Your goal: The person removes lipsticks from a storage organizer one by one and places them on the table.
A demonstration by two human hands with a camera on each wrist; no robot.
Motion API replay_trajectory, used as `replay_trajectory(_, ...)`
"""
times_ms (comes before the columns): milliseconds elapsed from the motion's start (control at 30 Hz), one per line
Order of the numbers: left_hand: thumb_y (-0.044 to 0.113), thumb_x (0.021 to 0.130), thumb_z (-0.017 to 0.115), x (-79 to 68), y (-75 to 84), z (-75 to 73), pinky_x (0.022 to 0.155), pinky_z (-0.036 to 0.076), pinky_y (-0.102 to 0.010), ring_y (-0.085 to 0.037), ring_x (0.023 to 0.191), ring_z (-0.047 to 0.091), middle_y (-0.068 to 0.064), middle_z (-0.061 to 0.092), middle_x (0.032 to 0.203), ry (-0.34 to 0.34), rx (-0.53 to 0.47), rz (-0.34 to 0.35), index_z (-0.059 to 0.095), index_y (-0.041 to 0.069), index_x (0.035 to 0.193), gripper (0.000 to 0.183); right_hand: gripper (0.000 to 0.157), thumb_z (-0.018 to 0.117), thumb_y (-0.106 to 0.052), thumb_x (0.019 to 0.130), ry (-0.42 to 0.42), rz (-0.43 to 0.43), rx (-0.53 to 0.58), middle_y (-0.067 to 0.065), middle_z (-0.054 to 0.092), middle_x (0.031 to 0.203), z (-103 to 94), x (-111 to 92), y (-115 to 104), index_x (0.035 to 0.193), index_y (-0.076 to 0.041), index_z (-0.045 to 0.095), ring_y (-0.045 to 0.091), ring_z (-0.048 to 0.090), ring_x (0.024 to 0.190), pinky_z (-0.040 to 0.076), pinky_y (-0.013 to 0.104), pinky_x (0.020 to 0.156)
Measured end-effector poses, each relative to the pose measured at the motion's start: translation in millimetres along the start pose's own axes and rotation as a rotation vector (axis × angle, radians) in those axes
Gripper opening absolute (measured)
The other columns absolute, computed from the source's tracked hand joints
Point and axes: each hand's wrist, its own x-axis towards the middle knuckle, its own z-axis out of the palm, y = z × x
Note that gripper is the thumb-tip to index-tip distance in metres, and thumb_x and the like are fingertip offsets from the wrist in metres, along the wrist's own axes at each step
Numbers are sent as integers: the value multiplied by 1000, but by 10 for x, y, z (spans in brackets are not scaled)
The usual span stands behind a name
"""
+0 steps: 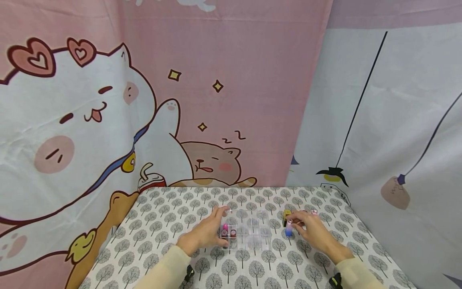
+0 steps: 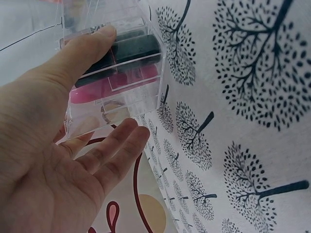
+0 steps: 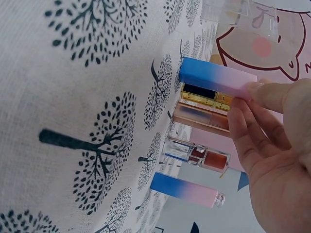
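Note:
My left hand spans the left end of a clear compartment organizer, thumb on the near side, a finger on the far side. In the left wrist view, two fingers stretch loosely past its wall. Inside that end stand dark lipstick tubes and a bright pink tube. To the right of the organizer, my right hand pinches a blue-to-pink lipstick tube by its pink end, between thumb and fingertips. The tube is upright, its blue end close over the tablecloth.
Behind the held tube stand a black-and-gold lipstick, a rose-gold tube, a clear-cased lip gloss and another blue-to-pink tube. A tree-print cloth covers the table, with printed curtains beyond it.

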Motion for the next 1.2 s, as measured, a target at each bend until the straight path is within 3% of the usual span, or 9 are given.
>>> replay_trajectory(200,33,83,107,5,-5,7,102,71,-47,-27,111,77,-13,51,174,-1,0,-3,25,26,183,130,35,87,7,96,35,-35,13,20,83,133,23,-5,-1,129,-7,84,14,83,96,72,25,85)
replay_trajectory(367,33,83,107,7,-9,13,106,71,-51,-31,115,78,-13,51,175,2,6,-1,24,25,183,130,36,87,6,97,32,-10,31,15,84,130,7,-14,-26,130,-6,84,13,81,98,71,22,86)
replay_trajectory(633,35,83,107,1,-16,24,106,71,-50,-32,118,78,-13,52,175,5,12,-1,24,25,183,130,34,90,4,96,96,-54,-13,8,84,119,-21,-9,-85,128,-5,83,8,77,98,74,37,88)
replay_trajectory(900,35,83,107,-15,-8,22,104,71,-50,-32,118,78,-13,52,175,2,-5,-3,24,27,183,130,36,92,0,95,162,-92,-54,3,82,112,-38,11,-209,130,-8,84,-2,67,93,63,21,77)
replay_trajectory(1200,34,84,107,-13,-4,12,96,70,-43,-21,103,75,-12,52,175,-1,-11,-10,24,27,183,129,36,92,2,94,183,-179,-9,11,84,122,8,82,-407,128,-8,84,-3,65,84,60,18,63)
